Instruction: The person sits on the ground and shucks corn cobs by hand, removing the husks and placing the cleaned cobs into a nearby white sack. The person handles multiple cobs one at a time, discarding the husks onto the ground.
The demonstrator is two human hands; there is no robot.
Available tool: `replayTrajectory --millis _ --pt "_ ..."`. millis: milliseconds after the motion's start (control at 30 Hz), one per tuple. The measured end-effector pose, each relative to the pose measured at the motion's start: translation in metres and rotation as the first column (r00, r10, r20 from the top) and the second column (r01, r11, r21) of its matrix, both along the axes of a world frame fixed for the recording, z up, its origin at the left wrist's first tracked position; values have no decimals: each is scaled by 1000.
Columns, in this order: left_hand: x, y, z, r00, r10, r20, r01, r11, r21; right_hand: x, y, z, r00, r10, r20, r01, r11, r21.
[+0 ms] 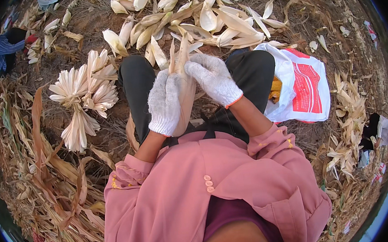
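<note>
Between my knees I hold an ear of corn point(186, 91) in its dry, pale husk, its tip pointing away from me. My left hand point(165, 100), in a white knitted glove, is wrapped along the ear's left side. From the right, my gloved right hand point(213, 78) pinches the husk near the upper end, fingers bent inward. Some husk leaves stand loose at the tip. The kernels of this ear are hidden by husk and gloves. Just beyond my hands lies a heap of unhusked corn ears point(194, 19).
Bundles of stripped husks point(78, 92) lie left of my knee. A white and red sack point(308, 83) by my right knee holds yellow husked corn point(274, 89). Dry stalks point(56, 179) cover the ground at left. Another person in a blue striped top point(2, 51) sits at far left.
</note>
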State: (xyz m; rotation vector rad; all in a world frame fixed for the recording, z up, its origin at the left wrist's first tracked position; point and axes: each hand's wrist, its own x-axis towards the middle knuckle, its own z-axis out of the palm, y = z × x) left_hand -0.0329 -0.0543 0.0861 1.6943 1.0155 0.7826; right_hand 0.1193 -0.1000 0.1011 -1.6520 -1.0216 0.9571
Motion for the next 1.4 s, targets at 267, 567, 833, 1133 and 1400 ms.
replayTrajectory --millis 267,567,833,1133,1400 --pt "-3 4 8 998 47 46 -40 989 -144 1 0 -3 993 45 -113 -33 994 100" --pt "-2 -2 5 970 127 206 -46 932 -359 3 2 0 928 30 -372 -38 999 -13" --pt "-2 5 0 969 103 226 12 890 -455 11 6 20 897 146 -417 -183 982 -51" --pt "18 29 51 980 -190 53 190 982 6 3 16 14 963 183 200 -194 980 34" --pt "-10 26 64 970 -72 232 111 981 -162 0 15 -27 968 -161 -192 155 987 -48"
